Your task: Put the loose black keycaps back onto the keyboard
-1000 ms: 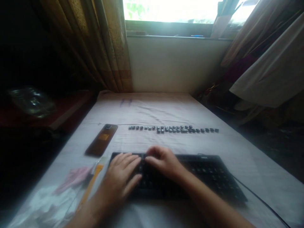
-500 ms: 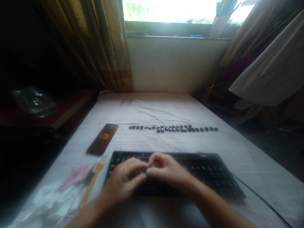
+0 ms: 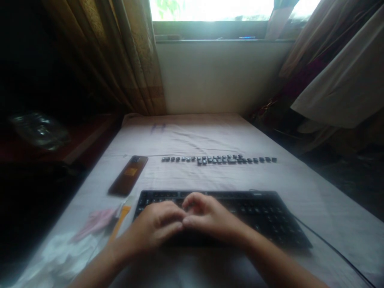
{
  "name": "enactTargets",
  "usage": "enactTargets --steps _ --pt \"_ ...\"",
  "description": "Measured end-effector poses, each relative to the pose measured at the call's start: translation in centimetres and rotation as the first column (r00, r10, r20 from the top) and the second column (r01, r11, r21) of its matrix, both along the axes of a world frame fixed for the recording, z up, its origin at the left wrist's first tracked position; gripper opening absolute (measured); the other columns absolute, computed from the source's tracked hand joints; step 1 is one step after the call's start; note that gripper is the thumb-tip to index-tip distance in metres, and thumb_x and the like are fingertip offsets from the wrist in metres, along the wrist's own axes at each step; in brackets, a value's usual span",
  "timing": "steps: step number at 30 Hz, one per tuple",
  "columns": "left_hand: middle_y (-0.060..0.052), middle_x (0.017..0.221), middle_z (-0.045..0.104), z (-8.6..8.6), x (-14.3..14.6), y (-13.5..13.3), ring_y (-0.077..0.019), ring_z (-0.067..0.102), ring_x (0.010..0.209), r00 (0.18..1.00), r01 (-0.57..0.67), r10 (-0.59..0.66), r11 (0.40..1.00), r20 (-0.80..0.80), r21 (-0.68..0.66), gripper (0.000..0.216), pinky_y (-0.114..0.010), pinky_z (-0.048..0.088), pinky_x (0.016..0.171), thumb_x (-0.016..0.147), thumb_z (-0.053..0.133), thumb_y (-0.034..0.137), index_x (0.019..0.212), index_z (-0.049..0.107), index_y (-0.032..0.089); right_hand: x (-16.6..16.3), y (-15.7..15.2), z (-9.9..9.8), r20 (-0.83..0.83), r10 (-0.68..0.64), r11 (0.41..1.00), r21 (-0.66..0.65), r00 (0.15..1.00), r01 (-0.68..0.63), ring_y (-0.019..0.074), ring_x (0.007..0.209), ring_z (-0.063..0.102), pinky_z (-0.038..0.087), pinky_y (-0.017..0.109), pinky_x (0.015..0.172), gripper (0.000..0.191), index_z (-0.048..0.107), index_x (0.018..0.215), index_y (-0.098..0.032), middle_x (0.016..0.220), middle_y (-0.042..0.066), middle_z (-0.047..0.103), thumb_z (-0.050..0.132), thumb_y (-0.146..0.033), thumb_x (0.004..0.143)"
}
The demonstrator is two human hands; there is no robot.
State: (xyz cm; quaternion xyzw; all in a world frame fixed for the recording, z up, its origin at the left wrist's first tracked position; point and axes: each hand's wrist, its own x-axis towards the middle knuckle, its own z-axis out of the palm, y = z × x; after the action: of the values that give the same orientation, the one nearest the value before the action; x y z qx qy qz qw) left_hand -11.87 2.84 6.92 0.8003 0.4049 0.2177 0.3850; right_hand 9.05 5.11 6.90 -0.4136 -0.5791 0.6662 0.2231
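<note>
A black keyboard (image 3: 267, 224) lies on the cloth-covered table, with part of its left and middle keys hidden by my hands. Above its left-centre portion, my left hand (image 3: 160, 222) is closed, thumb and fingers drawn together. The fingertips of my right hand (image 3: 207, 216) meet those of the left, its index finger curled and its thumb pressed in. Whatever the fingers hold between them is hidden and blurred. Beyond the keyboard, several loose black keycaps (image 3: 222, 161) are laid out in uneven rows.
Left of the keyboard are a brown phone (image 3: 127, 178), an orange-handled tool (image 3: 120, 222), a pink cloth (image 3: 96, 223) and crumpled white material (image 3: 57, 256). A black cable (image 3: 333, 243) runs from the keyboard to the lower right. A wall and window stand behind the table.
Both hands have shifted slightly left over the keyboard, fingertips still together. My left forearm now covers more of the orange handle. The view has tipped down a little.
</note>
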Motion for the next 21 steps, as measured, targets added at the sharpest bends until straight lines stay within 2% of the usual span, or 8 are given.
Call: enactTargets --steps 2,4,7,9,11,13,19,21 --pt "0.001 0.089 0.07 0.0 -0.1 0.3 -0.0145 0.065 0.081 0.999 -0.047 0.047 0.998 -0.026 -0.029 0.01 -0.024 0.049 0.077 0.089 0.061 0.026 0.094 0.07 0.025 0.1 0.0 0.1 0.044 -0.024 0.995 0.097 0.999 0.019 0.0112 0.062 0.056 0.041 0.021 0.057 0.021 0.059 0.09 -0.018 0.068 -0.004 0.063 0.071 -0.024 0.075" --pt "0.002 0.09 0.069 -0.2 -0.2 0.7 -0.0152 0.064 0.082 0.99 -0.131 0.13 0.991 -0.057 -0.013 0.009 -0.025 0.049 0.077 0.086 0.063 0.025 0.094 0.068 0.025 0.6 -0.1 -0.1 0.126 -0.079 0.957 0.287 0.989 0.04 0.0147 0.071 0.062 0.047 0.025 0.064 0.013 0.062 0.09 -0.018 0.077 0.0 0.068 0.066 -0.026 0.081" --pt "0.001 0.094 0.068 -0.7 -0.2 1.5 -0.018 0.063 0.089 0.959 -0.254 0.268 0.957 -0.092 0.138 0.01 -0.03 0.049 0.082 0.086 0.063 0.023 0.095 0.067 0.025 1.8 -0.5 -1.0 0.269 -0.182 0.811 0.585 0.946 -0.01 0.0174 0.077 0.066 0.049 0.029 0.072 0.009 0.065 0.09 -0.02 0.085 0.003 0.072 0.059 -0.025 0.087" --pt "-0.001 0.096 0.068 -1.1 0.0 2.0 -0.0202 0.062 0.094 0.95 -0.253 0.289 0.935 -0.121 0.248 0.011 -0.034 0.047 0.086 0.085 0.063 0.022 0.094 0.066 0.025 2.6 -0.7 -1.8 0.301 -0.212 0.711 0.7 0.93 -0.065 0.0171 0.077 0.066 0.05 0.029 0.071 0.01 0.065 0.09 -0.02 0.086 0.004 0.072 0.055 -0.022 0.089" --pt "-0.001 0.097 0.068 -1.5 0.3 2.3 -0.0215 0.061 0.096 0.948 -0.222 0.278 0.927 -0.156 0.303 0.011 -0.037 0.046 0.088 0.084 0.063 0.02 0.093 0.066 0.025 3.1 -0.9 -2.6 0.29 -0.213 0.641 0.762 0.933 -0.091 0.0164 0.078 0.067 0.051 0.027 0.072 0.013 0.065 0.088 -0.02 0.087 0.004 0.072 0.052 -0.02 0.092" --pt "-0.001 0.098 0.067 -1.9 0.6 2.5 -0.0221 0.061 0.097 0.942 -0.219 0.286 0.921 -0.177 0.321 0.012 -0.038 0.046 0.088 0.082 0.065 0.02 0.092 0.067 0.025 3.3 -1.0 -3.1 0.268 -0.2 0.607 0.789 0.943 -0.096 0.0157 0.079 0.067 0.051 0.026 0.072 0.015 0.064 0.088 -0.02 0.088 0.005 0.072 0.051 -0.018 0.093" --pt "0.0 0.097 0.068 -2.2 0.8 2.5 -0.0228 0.06 0.097 0.926 -0.266 0.332 0.912 -0.181 0.313 0.01 -0.04 0.044 0.09 0.082 0.065 0.022 0.09 0.068 0.027 3.1 -0.7 -3.5 0.219 -0.189 0.578 0.813 0.957 -0.072 0.0148 0.079 0.068 0.052 0.024 0.073 0.015 0.064 0.087 -0.019 0.087 0.004 0.072 0.051 -0.015 0.093" --pt "0.0 0.096 0.068 -2.2 0.8 2.5 -0.0228 0.06 0.097 0.925 -0.264 0.33 0.916 -0.191 0.302 0.01 -0.041 0.043 0.089 0.083 0.064 0.023 0.091 0.068 0.027 3.0 -0.7 -3.5 0.243 -0.207 0.566 0.82 0.948 -0.087 0.0148 0.078 0.068 0.051 0.024 0.071 0.016 0.066 0.093 -0.02 0.089 0.004 0.073 0.051 -0.015 0.093"
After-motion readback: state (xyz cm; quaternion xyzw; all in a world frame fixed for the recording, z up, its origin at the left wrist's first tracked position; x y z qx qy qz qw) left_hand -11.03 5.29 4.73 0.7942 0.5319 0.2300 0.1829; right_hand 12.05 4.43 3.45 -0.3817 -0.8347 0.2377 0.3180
